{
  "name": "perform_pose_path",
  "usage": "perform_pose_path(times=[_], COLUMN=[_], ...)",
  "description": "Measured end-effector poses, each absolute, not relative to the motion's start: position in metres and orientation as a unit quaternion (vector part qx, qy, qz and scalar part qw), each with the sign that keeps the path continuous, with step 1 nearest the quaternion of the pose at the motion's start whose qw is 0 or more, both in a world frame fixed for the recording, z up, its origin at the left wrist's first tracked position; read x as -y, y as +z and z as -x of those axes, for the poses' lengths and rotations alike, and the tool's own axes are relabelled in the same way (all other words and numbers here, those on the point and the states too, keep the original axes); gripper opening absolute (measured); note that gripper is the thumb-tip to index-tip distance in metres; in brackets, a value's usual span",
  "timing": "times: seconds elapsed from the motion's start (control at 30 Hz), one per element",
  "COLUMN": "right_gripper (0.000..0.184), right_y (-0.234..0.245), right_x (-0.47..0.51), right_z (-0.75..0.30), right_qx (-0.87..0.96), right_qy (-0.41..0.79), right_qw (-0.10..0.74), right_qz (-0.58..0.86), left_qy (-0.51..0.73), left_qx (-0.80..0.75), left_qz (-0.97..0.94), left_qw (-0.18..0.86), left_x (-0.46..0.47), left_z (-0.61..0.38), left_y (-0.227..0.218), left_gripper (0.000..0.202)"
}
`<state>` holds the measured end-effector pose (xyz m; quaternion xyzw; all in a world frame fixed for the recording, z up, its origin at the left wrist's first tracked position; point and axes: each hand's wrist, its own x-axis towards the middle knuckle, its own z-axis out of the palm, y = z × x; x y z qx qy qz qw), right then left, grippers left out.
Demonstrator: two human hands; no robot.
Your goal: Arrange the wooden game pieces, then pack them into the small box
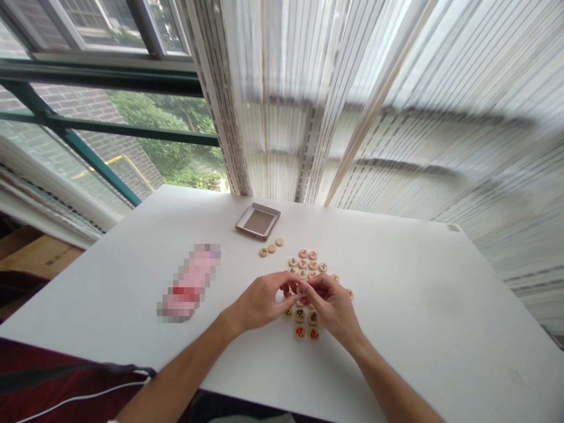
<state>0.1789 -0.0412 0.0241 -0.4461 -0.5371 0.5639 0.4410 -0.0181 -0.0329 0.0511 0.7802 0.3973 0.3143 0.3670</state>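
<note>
My left hand (pixel 264 299) and my right hand (pixel 332 302) meet over a group of round wooden Chinese chess pieces on the white table. Between their fingertips is a Chinese chess piece (pixel 302 289), pinched from both sides and partly covered by the fingers. Below the hands lie black-marked pieces (pixel 300 315) and two red-marked pieces (pixel 299 333). Above them, more red-marked pieces (pixel 303 264) and black-marked pieces (pixel 293 262) sit in close rows. A few pieces (pixel 335 278) curve round to the right. The hands hide the middle of the group.
Three loose pieces (pixel 272 248) lie left of the group. Behind them is a shallow square box or lid (pixel 258 221). A blurred pink item (pixel 191 282) rests on the left of the table (pixel 396 252). Striped curtains (pixel 286 117) and a window border the far edge.
</note>
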Motion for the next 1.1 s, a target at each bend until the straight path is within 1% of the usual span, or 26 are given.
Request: perform_pose_path(times=[0.07,0.2,0.37,0.53,0.67,0.77,0.87,1.0,1.1], right_gripper=[0.028,0.029,0.028,0.024,0.024,0.025,0.026,0.025,0.023], right_y=[0.027,0.029,0.034,0.043,0.034,0.019,0.003,-0.007,-0.009], right_x=[0.043,0.046,0.046,0.055,0.09,0.123,0.145,0.151,0.148], right_z=[-0.177,-0.172,-0.165,-0.16,-0.155,-0.149,-0.142,-0.136,-0.136], right_qx=[0.545,0.558,0.58,0.633,0.619,0.584,0.551,0.533,0.553], right_qy=[0.563,0.569,0.558,0.508,0.48,0.465,0.465,0.46,0.426], right_qw=[0.437,0.432,0.435,0.416,0.439,0.475,0.493,0.506,0.513], right_qz=[0.441,0.422,0.404,0.41,0.439,0.465,0.487,0.498,0.499], left_qy=[0.328,0.357,0.389,0.43,0.398,0.355,0.333,0.327,0.333], left_qx=[-0.419,-0.45,-0.48,-0.477,-0.471,-0.461,-0.444,-0.434,-0.437], left_qz=[-0.759,-0.714,-0.68,-0.634,-0.63,-0.639,-0.637,-0.623,-0.617], left_qw=[0.374,0.401,0.396,0.43,0.472,0.503,0.536,0.562,0.563], left_x=[0.04,0.052,0.059,0.066,0.084,0.1,0.11,0.112,0.108], left_z=[0.018,0.018,0.018,0.02,0.026,0.032,0.037,0.041,0.04], left_y=[0.048,0.043,0.041,0.036,0.033,0.031,0.028,0.027,0.026], left_gripper=[0.028,0.023,0.022,0.025,0.028,0.029,0.03,0.031,0.03])
